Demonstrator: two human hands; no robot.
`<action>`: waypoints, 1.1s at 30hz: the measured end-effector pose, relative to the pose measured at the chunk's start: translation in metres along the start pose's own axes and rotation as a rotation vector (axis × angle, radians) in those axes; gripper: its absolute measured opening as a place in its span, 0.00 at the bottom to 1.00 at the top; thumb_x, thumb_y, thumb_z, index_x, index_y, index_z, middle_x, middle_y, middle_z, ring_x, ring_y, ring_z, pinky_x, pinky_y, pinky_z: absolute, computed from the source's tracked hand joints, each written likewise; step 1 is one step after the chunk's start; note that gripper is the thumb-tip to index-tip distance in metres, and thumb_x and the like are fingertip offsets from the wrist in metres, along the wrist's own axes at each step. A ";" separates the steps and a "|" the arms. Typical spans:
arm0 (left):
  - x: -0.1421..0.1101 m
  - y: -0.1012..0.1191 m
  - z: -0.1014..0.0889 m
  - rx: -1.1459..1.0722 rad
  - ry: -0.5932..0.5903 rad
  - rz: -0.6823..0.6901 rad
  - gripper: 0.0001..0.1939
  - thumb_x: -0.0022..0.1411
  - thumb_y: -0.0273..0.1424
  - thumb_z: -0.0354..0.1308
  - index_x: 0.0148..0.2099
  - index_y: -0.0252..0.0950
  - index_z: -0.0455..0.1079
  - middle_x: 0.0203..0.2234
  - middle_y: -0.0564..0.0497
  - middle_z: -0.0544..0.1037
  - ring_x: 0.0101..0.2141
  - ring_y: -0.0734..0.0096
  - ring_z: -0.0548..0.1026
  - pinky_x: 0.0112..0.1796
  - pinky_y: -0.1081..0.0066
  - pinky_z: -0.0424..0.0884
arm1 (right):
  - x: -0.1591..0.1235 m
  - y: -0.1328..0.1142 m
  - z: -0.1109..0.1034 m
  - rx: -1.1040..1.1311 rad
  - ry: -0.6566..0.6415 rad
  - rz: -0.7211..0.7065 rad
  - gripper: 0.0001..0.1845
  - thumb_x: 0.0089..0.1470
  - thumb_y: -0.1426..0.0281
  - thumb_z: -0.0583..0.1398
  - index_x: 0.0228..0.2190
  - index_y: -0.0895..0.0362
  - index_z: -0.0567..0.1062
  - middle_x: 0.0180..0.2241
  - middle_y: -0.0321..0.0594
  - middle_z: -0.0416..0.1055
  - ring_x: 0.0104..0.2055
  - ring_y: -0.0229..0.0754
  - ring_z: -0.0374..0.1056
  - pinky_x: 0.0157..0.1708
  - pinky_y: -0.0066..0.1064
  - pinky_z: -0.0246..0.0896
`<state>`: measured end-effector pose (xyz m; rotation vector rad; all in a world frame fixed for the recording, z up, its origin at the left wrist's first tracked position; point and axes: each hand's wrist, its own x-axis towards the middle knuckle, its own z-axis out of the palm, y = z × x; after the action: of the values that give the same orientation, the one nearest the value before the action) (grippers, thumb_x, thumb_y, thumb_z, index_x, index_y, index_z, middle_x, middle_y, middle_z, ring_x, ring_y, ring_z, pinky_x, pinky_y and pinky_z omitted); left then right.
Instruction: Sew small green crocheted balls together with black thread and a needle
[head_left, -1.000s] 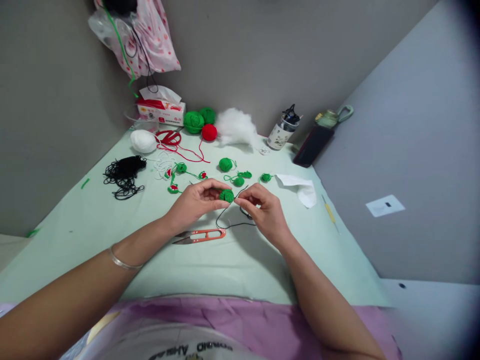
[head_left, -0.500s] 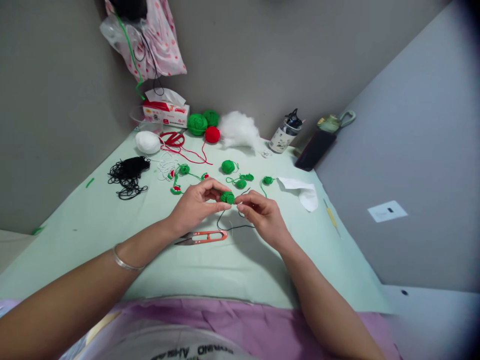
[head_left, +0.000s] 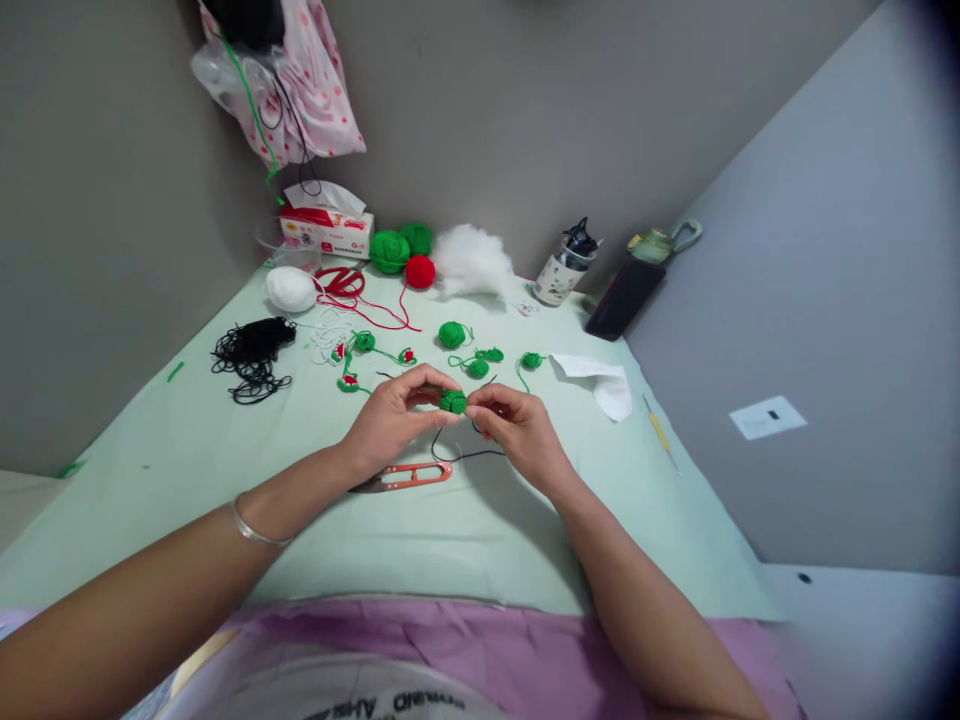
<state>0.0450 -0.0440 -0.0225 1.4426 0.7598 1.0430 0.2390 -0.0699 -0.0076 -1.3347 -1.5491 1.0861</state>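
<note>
Between the thumb and fingers of my left hand [head_left: 401, 410] is a small green crocheted piece [head_left: 453, 401] with dark stitches on its face. My right hand [head_left: 514, 425] is closed in a pinch at the piece's right edge; what lies between its fingertips is too small to make out. Black yarn [head_left: 480, 455] loops below the piece and runs under my right hand, with thin dark ends showing above both hands. Orange-handled thread snips [head_left: 416, 474] lie on the table just below my left hand, their blades partly covered by my wrist.
Green crocheted parts [head_left: 478, 368], some with red, lie beyond my hands. Black yarn [head_left: 255, 350] is heaped left. Yarn balls [head_left: 390, 252], white stuffing [head_left: 472, 262], a tissue box [head_left: 328, 232], a pen jar [head_left: 562, 275] and a bottle [head_left: 626, 295] line the back. A yellow-handled hook [head_left: 660, 430] lies right.
The green piece has turned a little in my left fingers, and my right fingertips have come against its edge. A dark yarn end now shows above my left hand. The view has shifted slightly.
</note>
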 end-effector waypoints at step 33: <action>0.004 0.007 -0.010 0.301 -0.156 -0.046 0.13 0.55 0.33 0.66 0.43 0.38 0.77 0.40 0.50 0.72 0.41 0.65 0.72 0.47 0.62 0.68 | -0.003 -0.065 -0.063 0.366 0.235 -0.188 0.11 0.55 0.60 0.65 0.30 0.52 0.69 0.26 0.31 0.65 0.23 0.32 0.65 0.18 0.24 0.57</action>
<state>0.0371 -0.0374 -0.0156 1.7322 0.8584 0.7925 0.2790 -0.0715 0.0729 -1.0051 -1.2075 0.9979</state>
